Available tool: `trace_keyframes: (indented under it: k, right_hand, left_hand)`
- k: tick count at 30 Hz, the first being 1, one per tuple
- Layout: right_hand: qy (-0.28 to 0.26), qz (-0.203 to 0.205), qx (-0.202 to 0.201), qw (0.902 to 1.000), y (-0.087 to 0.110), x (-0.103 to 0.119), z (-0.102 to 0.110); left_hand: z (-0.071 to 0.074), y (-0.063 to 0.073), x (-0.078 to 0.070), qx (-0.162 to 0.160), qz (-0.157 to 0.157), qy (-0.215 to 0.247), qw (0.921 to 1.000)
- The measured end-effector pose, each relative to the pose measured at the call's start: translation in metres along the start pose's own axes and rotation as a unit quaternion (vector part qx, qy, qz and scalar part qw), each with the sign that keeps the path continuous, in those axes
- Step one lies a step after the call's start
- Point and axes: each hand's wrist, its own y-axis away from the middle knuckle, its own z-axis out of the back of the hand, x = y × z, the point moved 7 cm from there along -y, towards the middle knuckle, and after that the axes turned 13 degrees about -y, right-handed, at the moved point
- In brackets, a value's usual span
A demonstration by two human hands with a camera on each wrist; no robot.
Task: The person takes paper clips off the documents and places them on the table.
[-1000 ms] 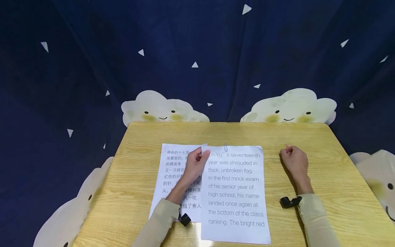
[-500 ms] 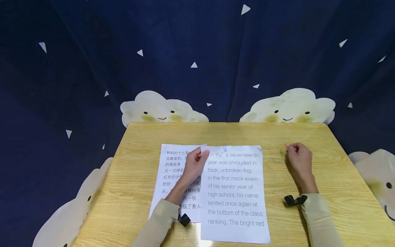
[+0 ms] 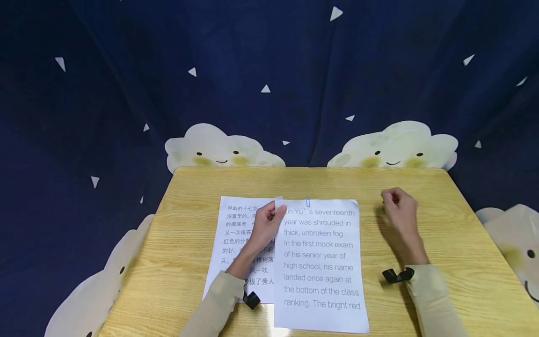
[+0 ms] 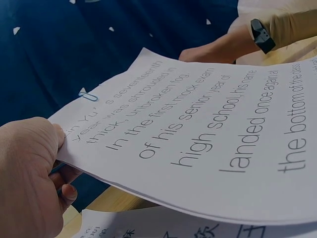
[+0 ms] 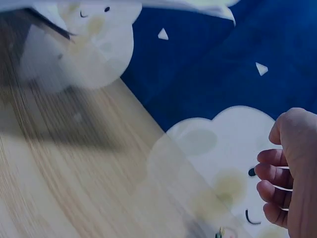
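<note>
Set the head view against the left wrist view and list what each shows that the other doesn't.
Only the head view: the smiling cloud faces, the left sleeve and the right hand with its curled fingers in sight.

Only the left wrist view: fingertips of the left hand curled below the edge of the English sheet.

Both: the left hand gripping that sheet, the blue paper clip on it, part of the Chinese sheet, the table, the dark curtain and the right sleeve.
</note>
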Motion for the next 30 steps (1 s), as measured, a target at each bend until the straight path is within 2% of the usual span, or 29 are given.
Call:
trace_keyframes:
  k: [6,14,21,25,30]
  right_hand:
    - [-0.008,0.031,0.004,0.9995,0.004,0.025,-0.009]
    - [-0.017,0.037,0.028,0.9988,0.01,0.05,-0.019]
    - [-0.039,0.1,0.104,0.9887,0.017,0.074,-0.037]
    - [-0.044,0.116,0.141,0.9821,0.023,0.085,-0.045]
    - [-0.034,0.124,0.17,0.977,0.028,0.092,-0.053]
  left_hand:
    - [-0.002,0.0,0.0,0.005,-0.006,-0.002,1.0]
    - [-0.006,-0.001,0.003,0.012,-0.008,-0.006,0.9999]
    - [-0.007,0.0,0.003,0.006,-0.003,-0.014,0.9999]
    - [-0.007,0.001,0.001,0.004,0.0,-0.012,0.9999]
    - [-0.007,0.001,0.0,0.003,-0.002,-0.011,0.9999]
